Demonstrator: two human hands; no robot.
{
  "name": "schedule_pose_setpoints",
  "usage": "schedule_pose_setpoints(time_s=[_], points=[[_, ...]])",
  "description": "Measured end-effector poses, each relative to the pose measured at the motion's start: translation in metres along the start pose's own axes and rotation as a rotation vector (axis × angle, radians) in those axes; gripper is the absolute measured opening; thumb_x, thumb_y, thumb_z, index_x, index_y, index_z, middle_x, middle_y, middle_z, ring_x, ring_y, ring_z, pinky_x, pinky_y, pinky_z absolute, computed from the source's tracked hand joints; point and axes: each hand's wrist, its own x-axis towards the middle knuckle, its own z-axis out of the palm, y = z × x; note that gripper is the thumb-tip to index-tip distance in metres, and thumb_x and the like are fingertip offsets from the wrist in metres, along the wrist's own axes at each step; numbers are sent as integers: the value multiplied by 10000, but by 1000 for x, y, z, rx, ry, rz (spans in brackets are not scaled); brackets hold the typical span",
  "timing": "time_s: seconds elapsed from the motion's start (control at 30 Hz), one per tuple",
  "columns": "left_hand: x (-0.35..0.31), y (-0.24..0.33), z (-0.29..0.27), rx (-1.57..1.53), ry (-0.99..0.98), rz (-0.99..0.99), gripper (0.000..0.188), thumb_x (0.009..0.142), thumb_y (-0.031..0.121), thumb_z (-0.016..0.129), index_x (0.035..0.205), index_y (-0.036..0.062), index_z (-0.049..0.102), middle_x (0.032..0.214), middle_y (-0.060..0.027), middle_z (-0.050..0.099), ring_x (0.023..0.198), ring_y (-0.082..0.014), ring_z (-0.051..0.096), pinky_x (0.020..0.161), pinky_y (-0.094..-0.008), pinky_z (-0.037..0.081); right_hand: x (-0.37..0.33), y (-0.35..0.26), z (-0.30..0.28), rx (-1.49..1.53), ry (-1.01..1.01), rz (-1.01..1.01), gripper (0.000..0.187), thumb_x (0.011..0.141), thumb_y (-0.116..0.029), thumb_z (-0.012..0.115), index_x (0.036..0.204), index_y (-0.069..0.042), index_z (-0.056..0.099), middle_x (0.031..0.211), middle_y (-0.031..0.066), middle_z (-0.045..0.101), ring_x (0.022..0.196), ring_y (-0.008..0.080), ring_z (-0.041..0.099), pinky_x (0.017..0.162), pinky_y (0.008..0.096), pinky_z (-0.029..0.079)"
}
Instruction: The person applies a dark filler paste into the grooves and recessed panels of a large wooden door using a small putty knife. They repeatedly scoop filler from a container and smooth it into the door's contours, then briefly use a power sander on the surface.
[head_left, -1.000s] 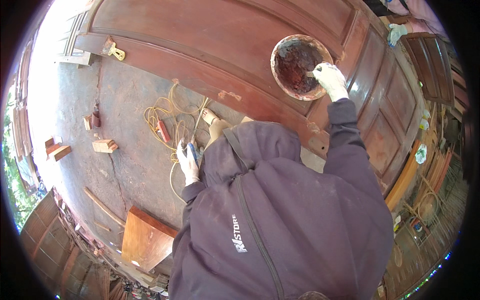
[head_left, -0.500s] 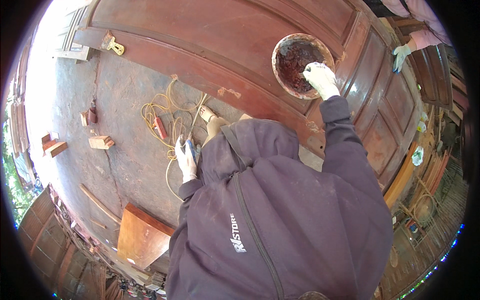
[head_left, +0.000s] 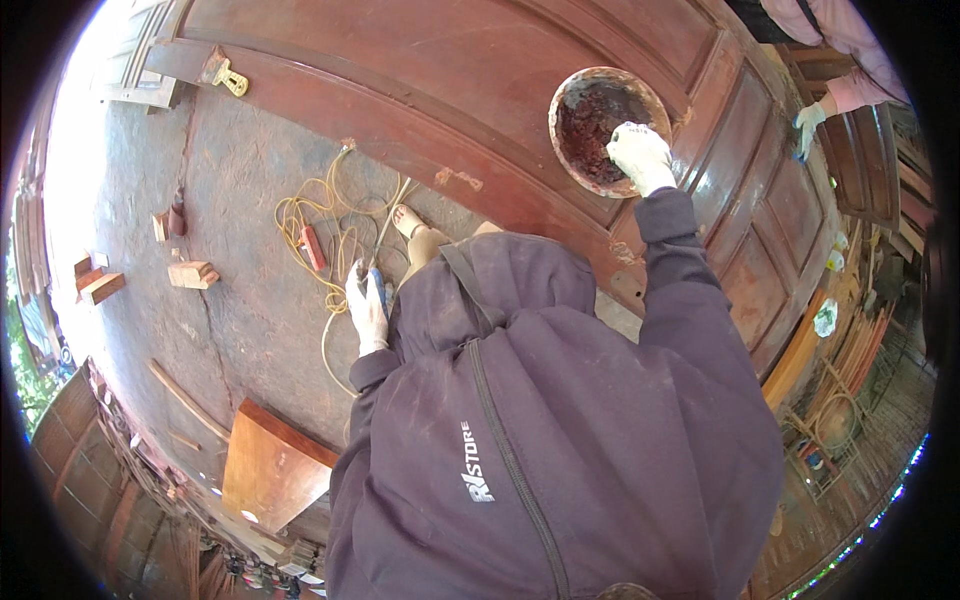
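Note:
My right hand (head_left: 641, 158), in a white glove, is closed over the near right part of a round bowl (head_left: 556, 128) with a smeared rim. Its fingers dip toward the dark reddish-brown paste (head_left: 592, 118) inside; what they grip is hidden. The bowl stands on a brown panelled wooden door (head_left: 420, 60) lying in front of me. My left hand (head_left: 368, 312), gloved in white with some blue showing, is held low beside my leg. Its fingers are curled around something dark that I cannot make out.
A yellow-handled scraper (head_left: 230, 78) lies on the door's left end. On the floor are a coiled yellow cord (head_left: 322, 200), a red power strip (head_left: 313, 248), wood blocks (head_left: 192, 274) and a wooden panel (head_left: 270, 470). At far right is another person's gloved hand (head_left: 809, 125).
My right hand stays at the bowl with only a slight shift. The view has turned a little. The other person's hand at the far right has moved slightly.

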Motion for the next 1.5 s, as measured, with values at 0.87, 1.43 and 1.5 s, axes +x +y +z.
schedule_pose_setpoints(time_s=[0.87,1.43,1.5], points=[[16,-6,1,-42,-43,4,424,983,234,596,1353,36,533,1342,-155,555,1236,-281,526,1075,-388,397,-56,-43,-28,1391,-165,-101,161,966,-159,618,1092,-59,636,760,-17,591,656,42,518,556,206,430],[181,50,154,-631,363,324,579,1081,397,312,1517,18,330,1543,-159,369,1436,-273,335,1198,-380,227,32,-320,60,594,308,-944,311,950,-35,588,1255,-81,631,1004,137,651,863,298,657,756,371,520],[186,52,163,-546,416,348,607,1078,434,298,1525,24,320,1548,-167,355,1437,-288,332,1197,-382,226,39,-330,66,533,351,-950,326,926,-34,612,1243,-100,648,970,136,637,839,305,655,732,374,519]])
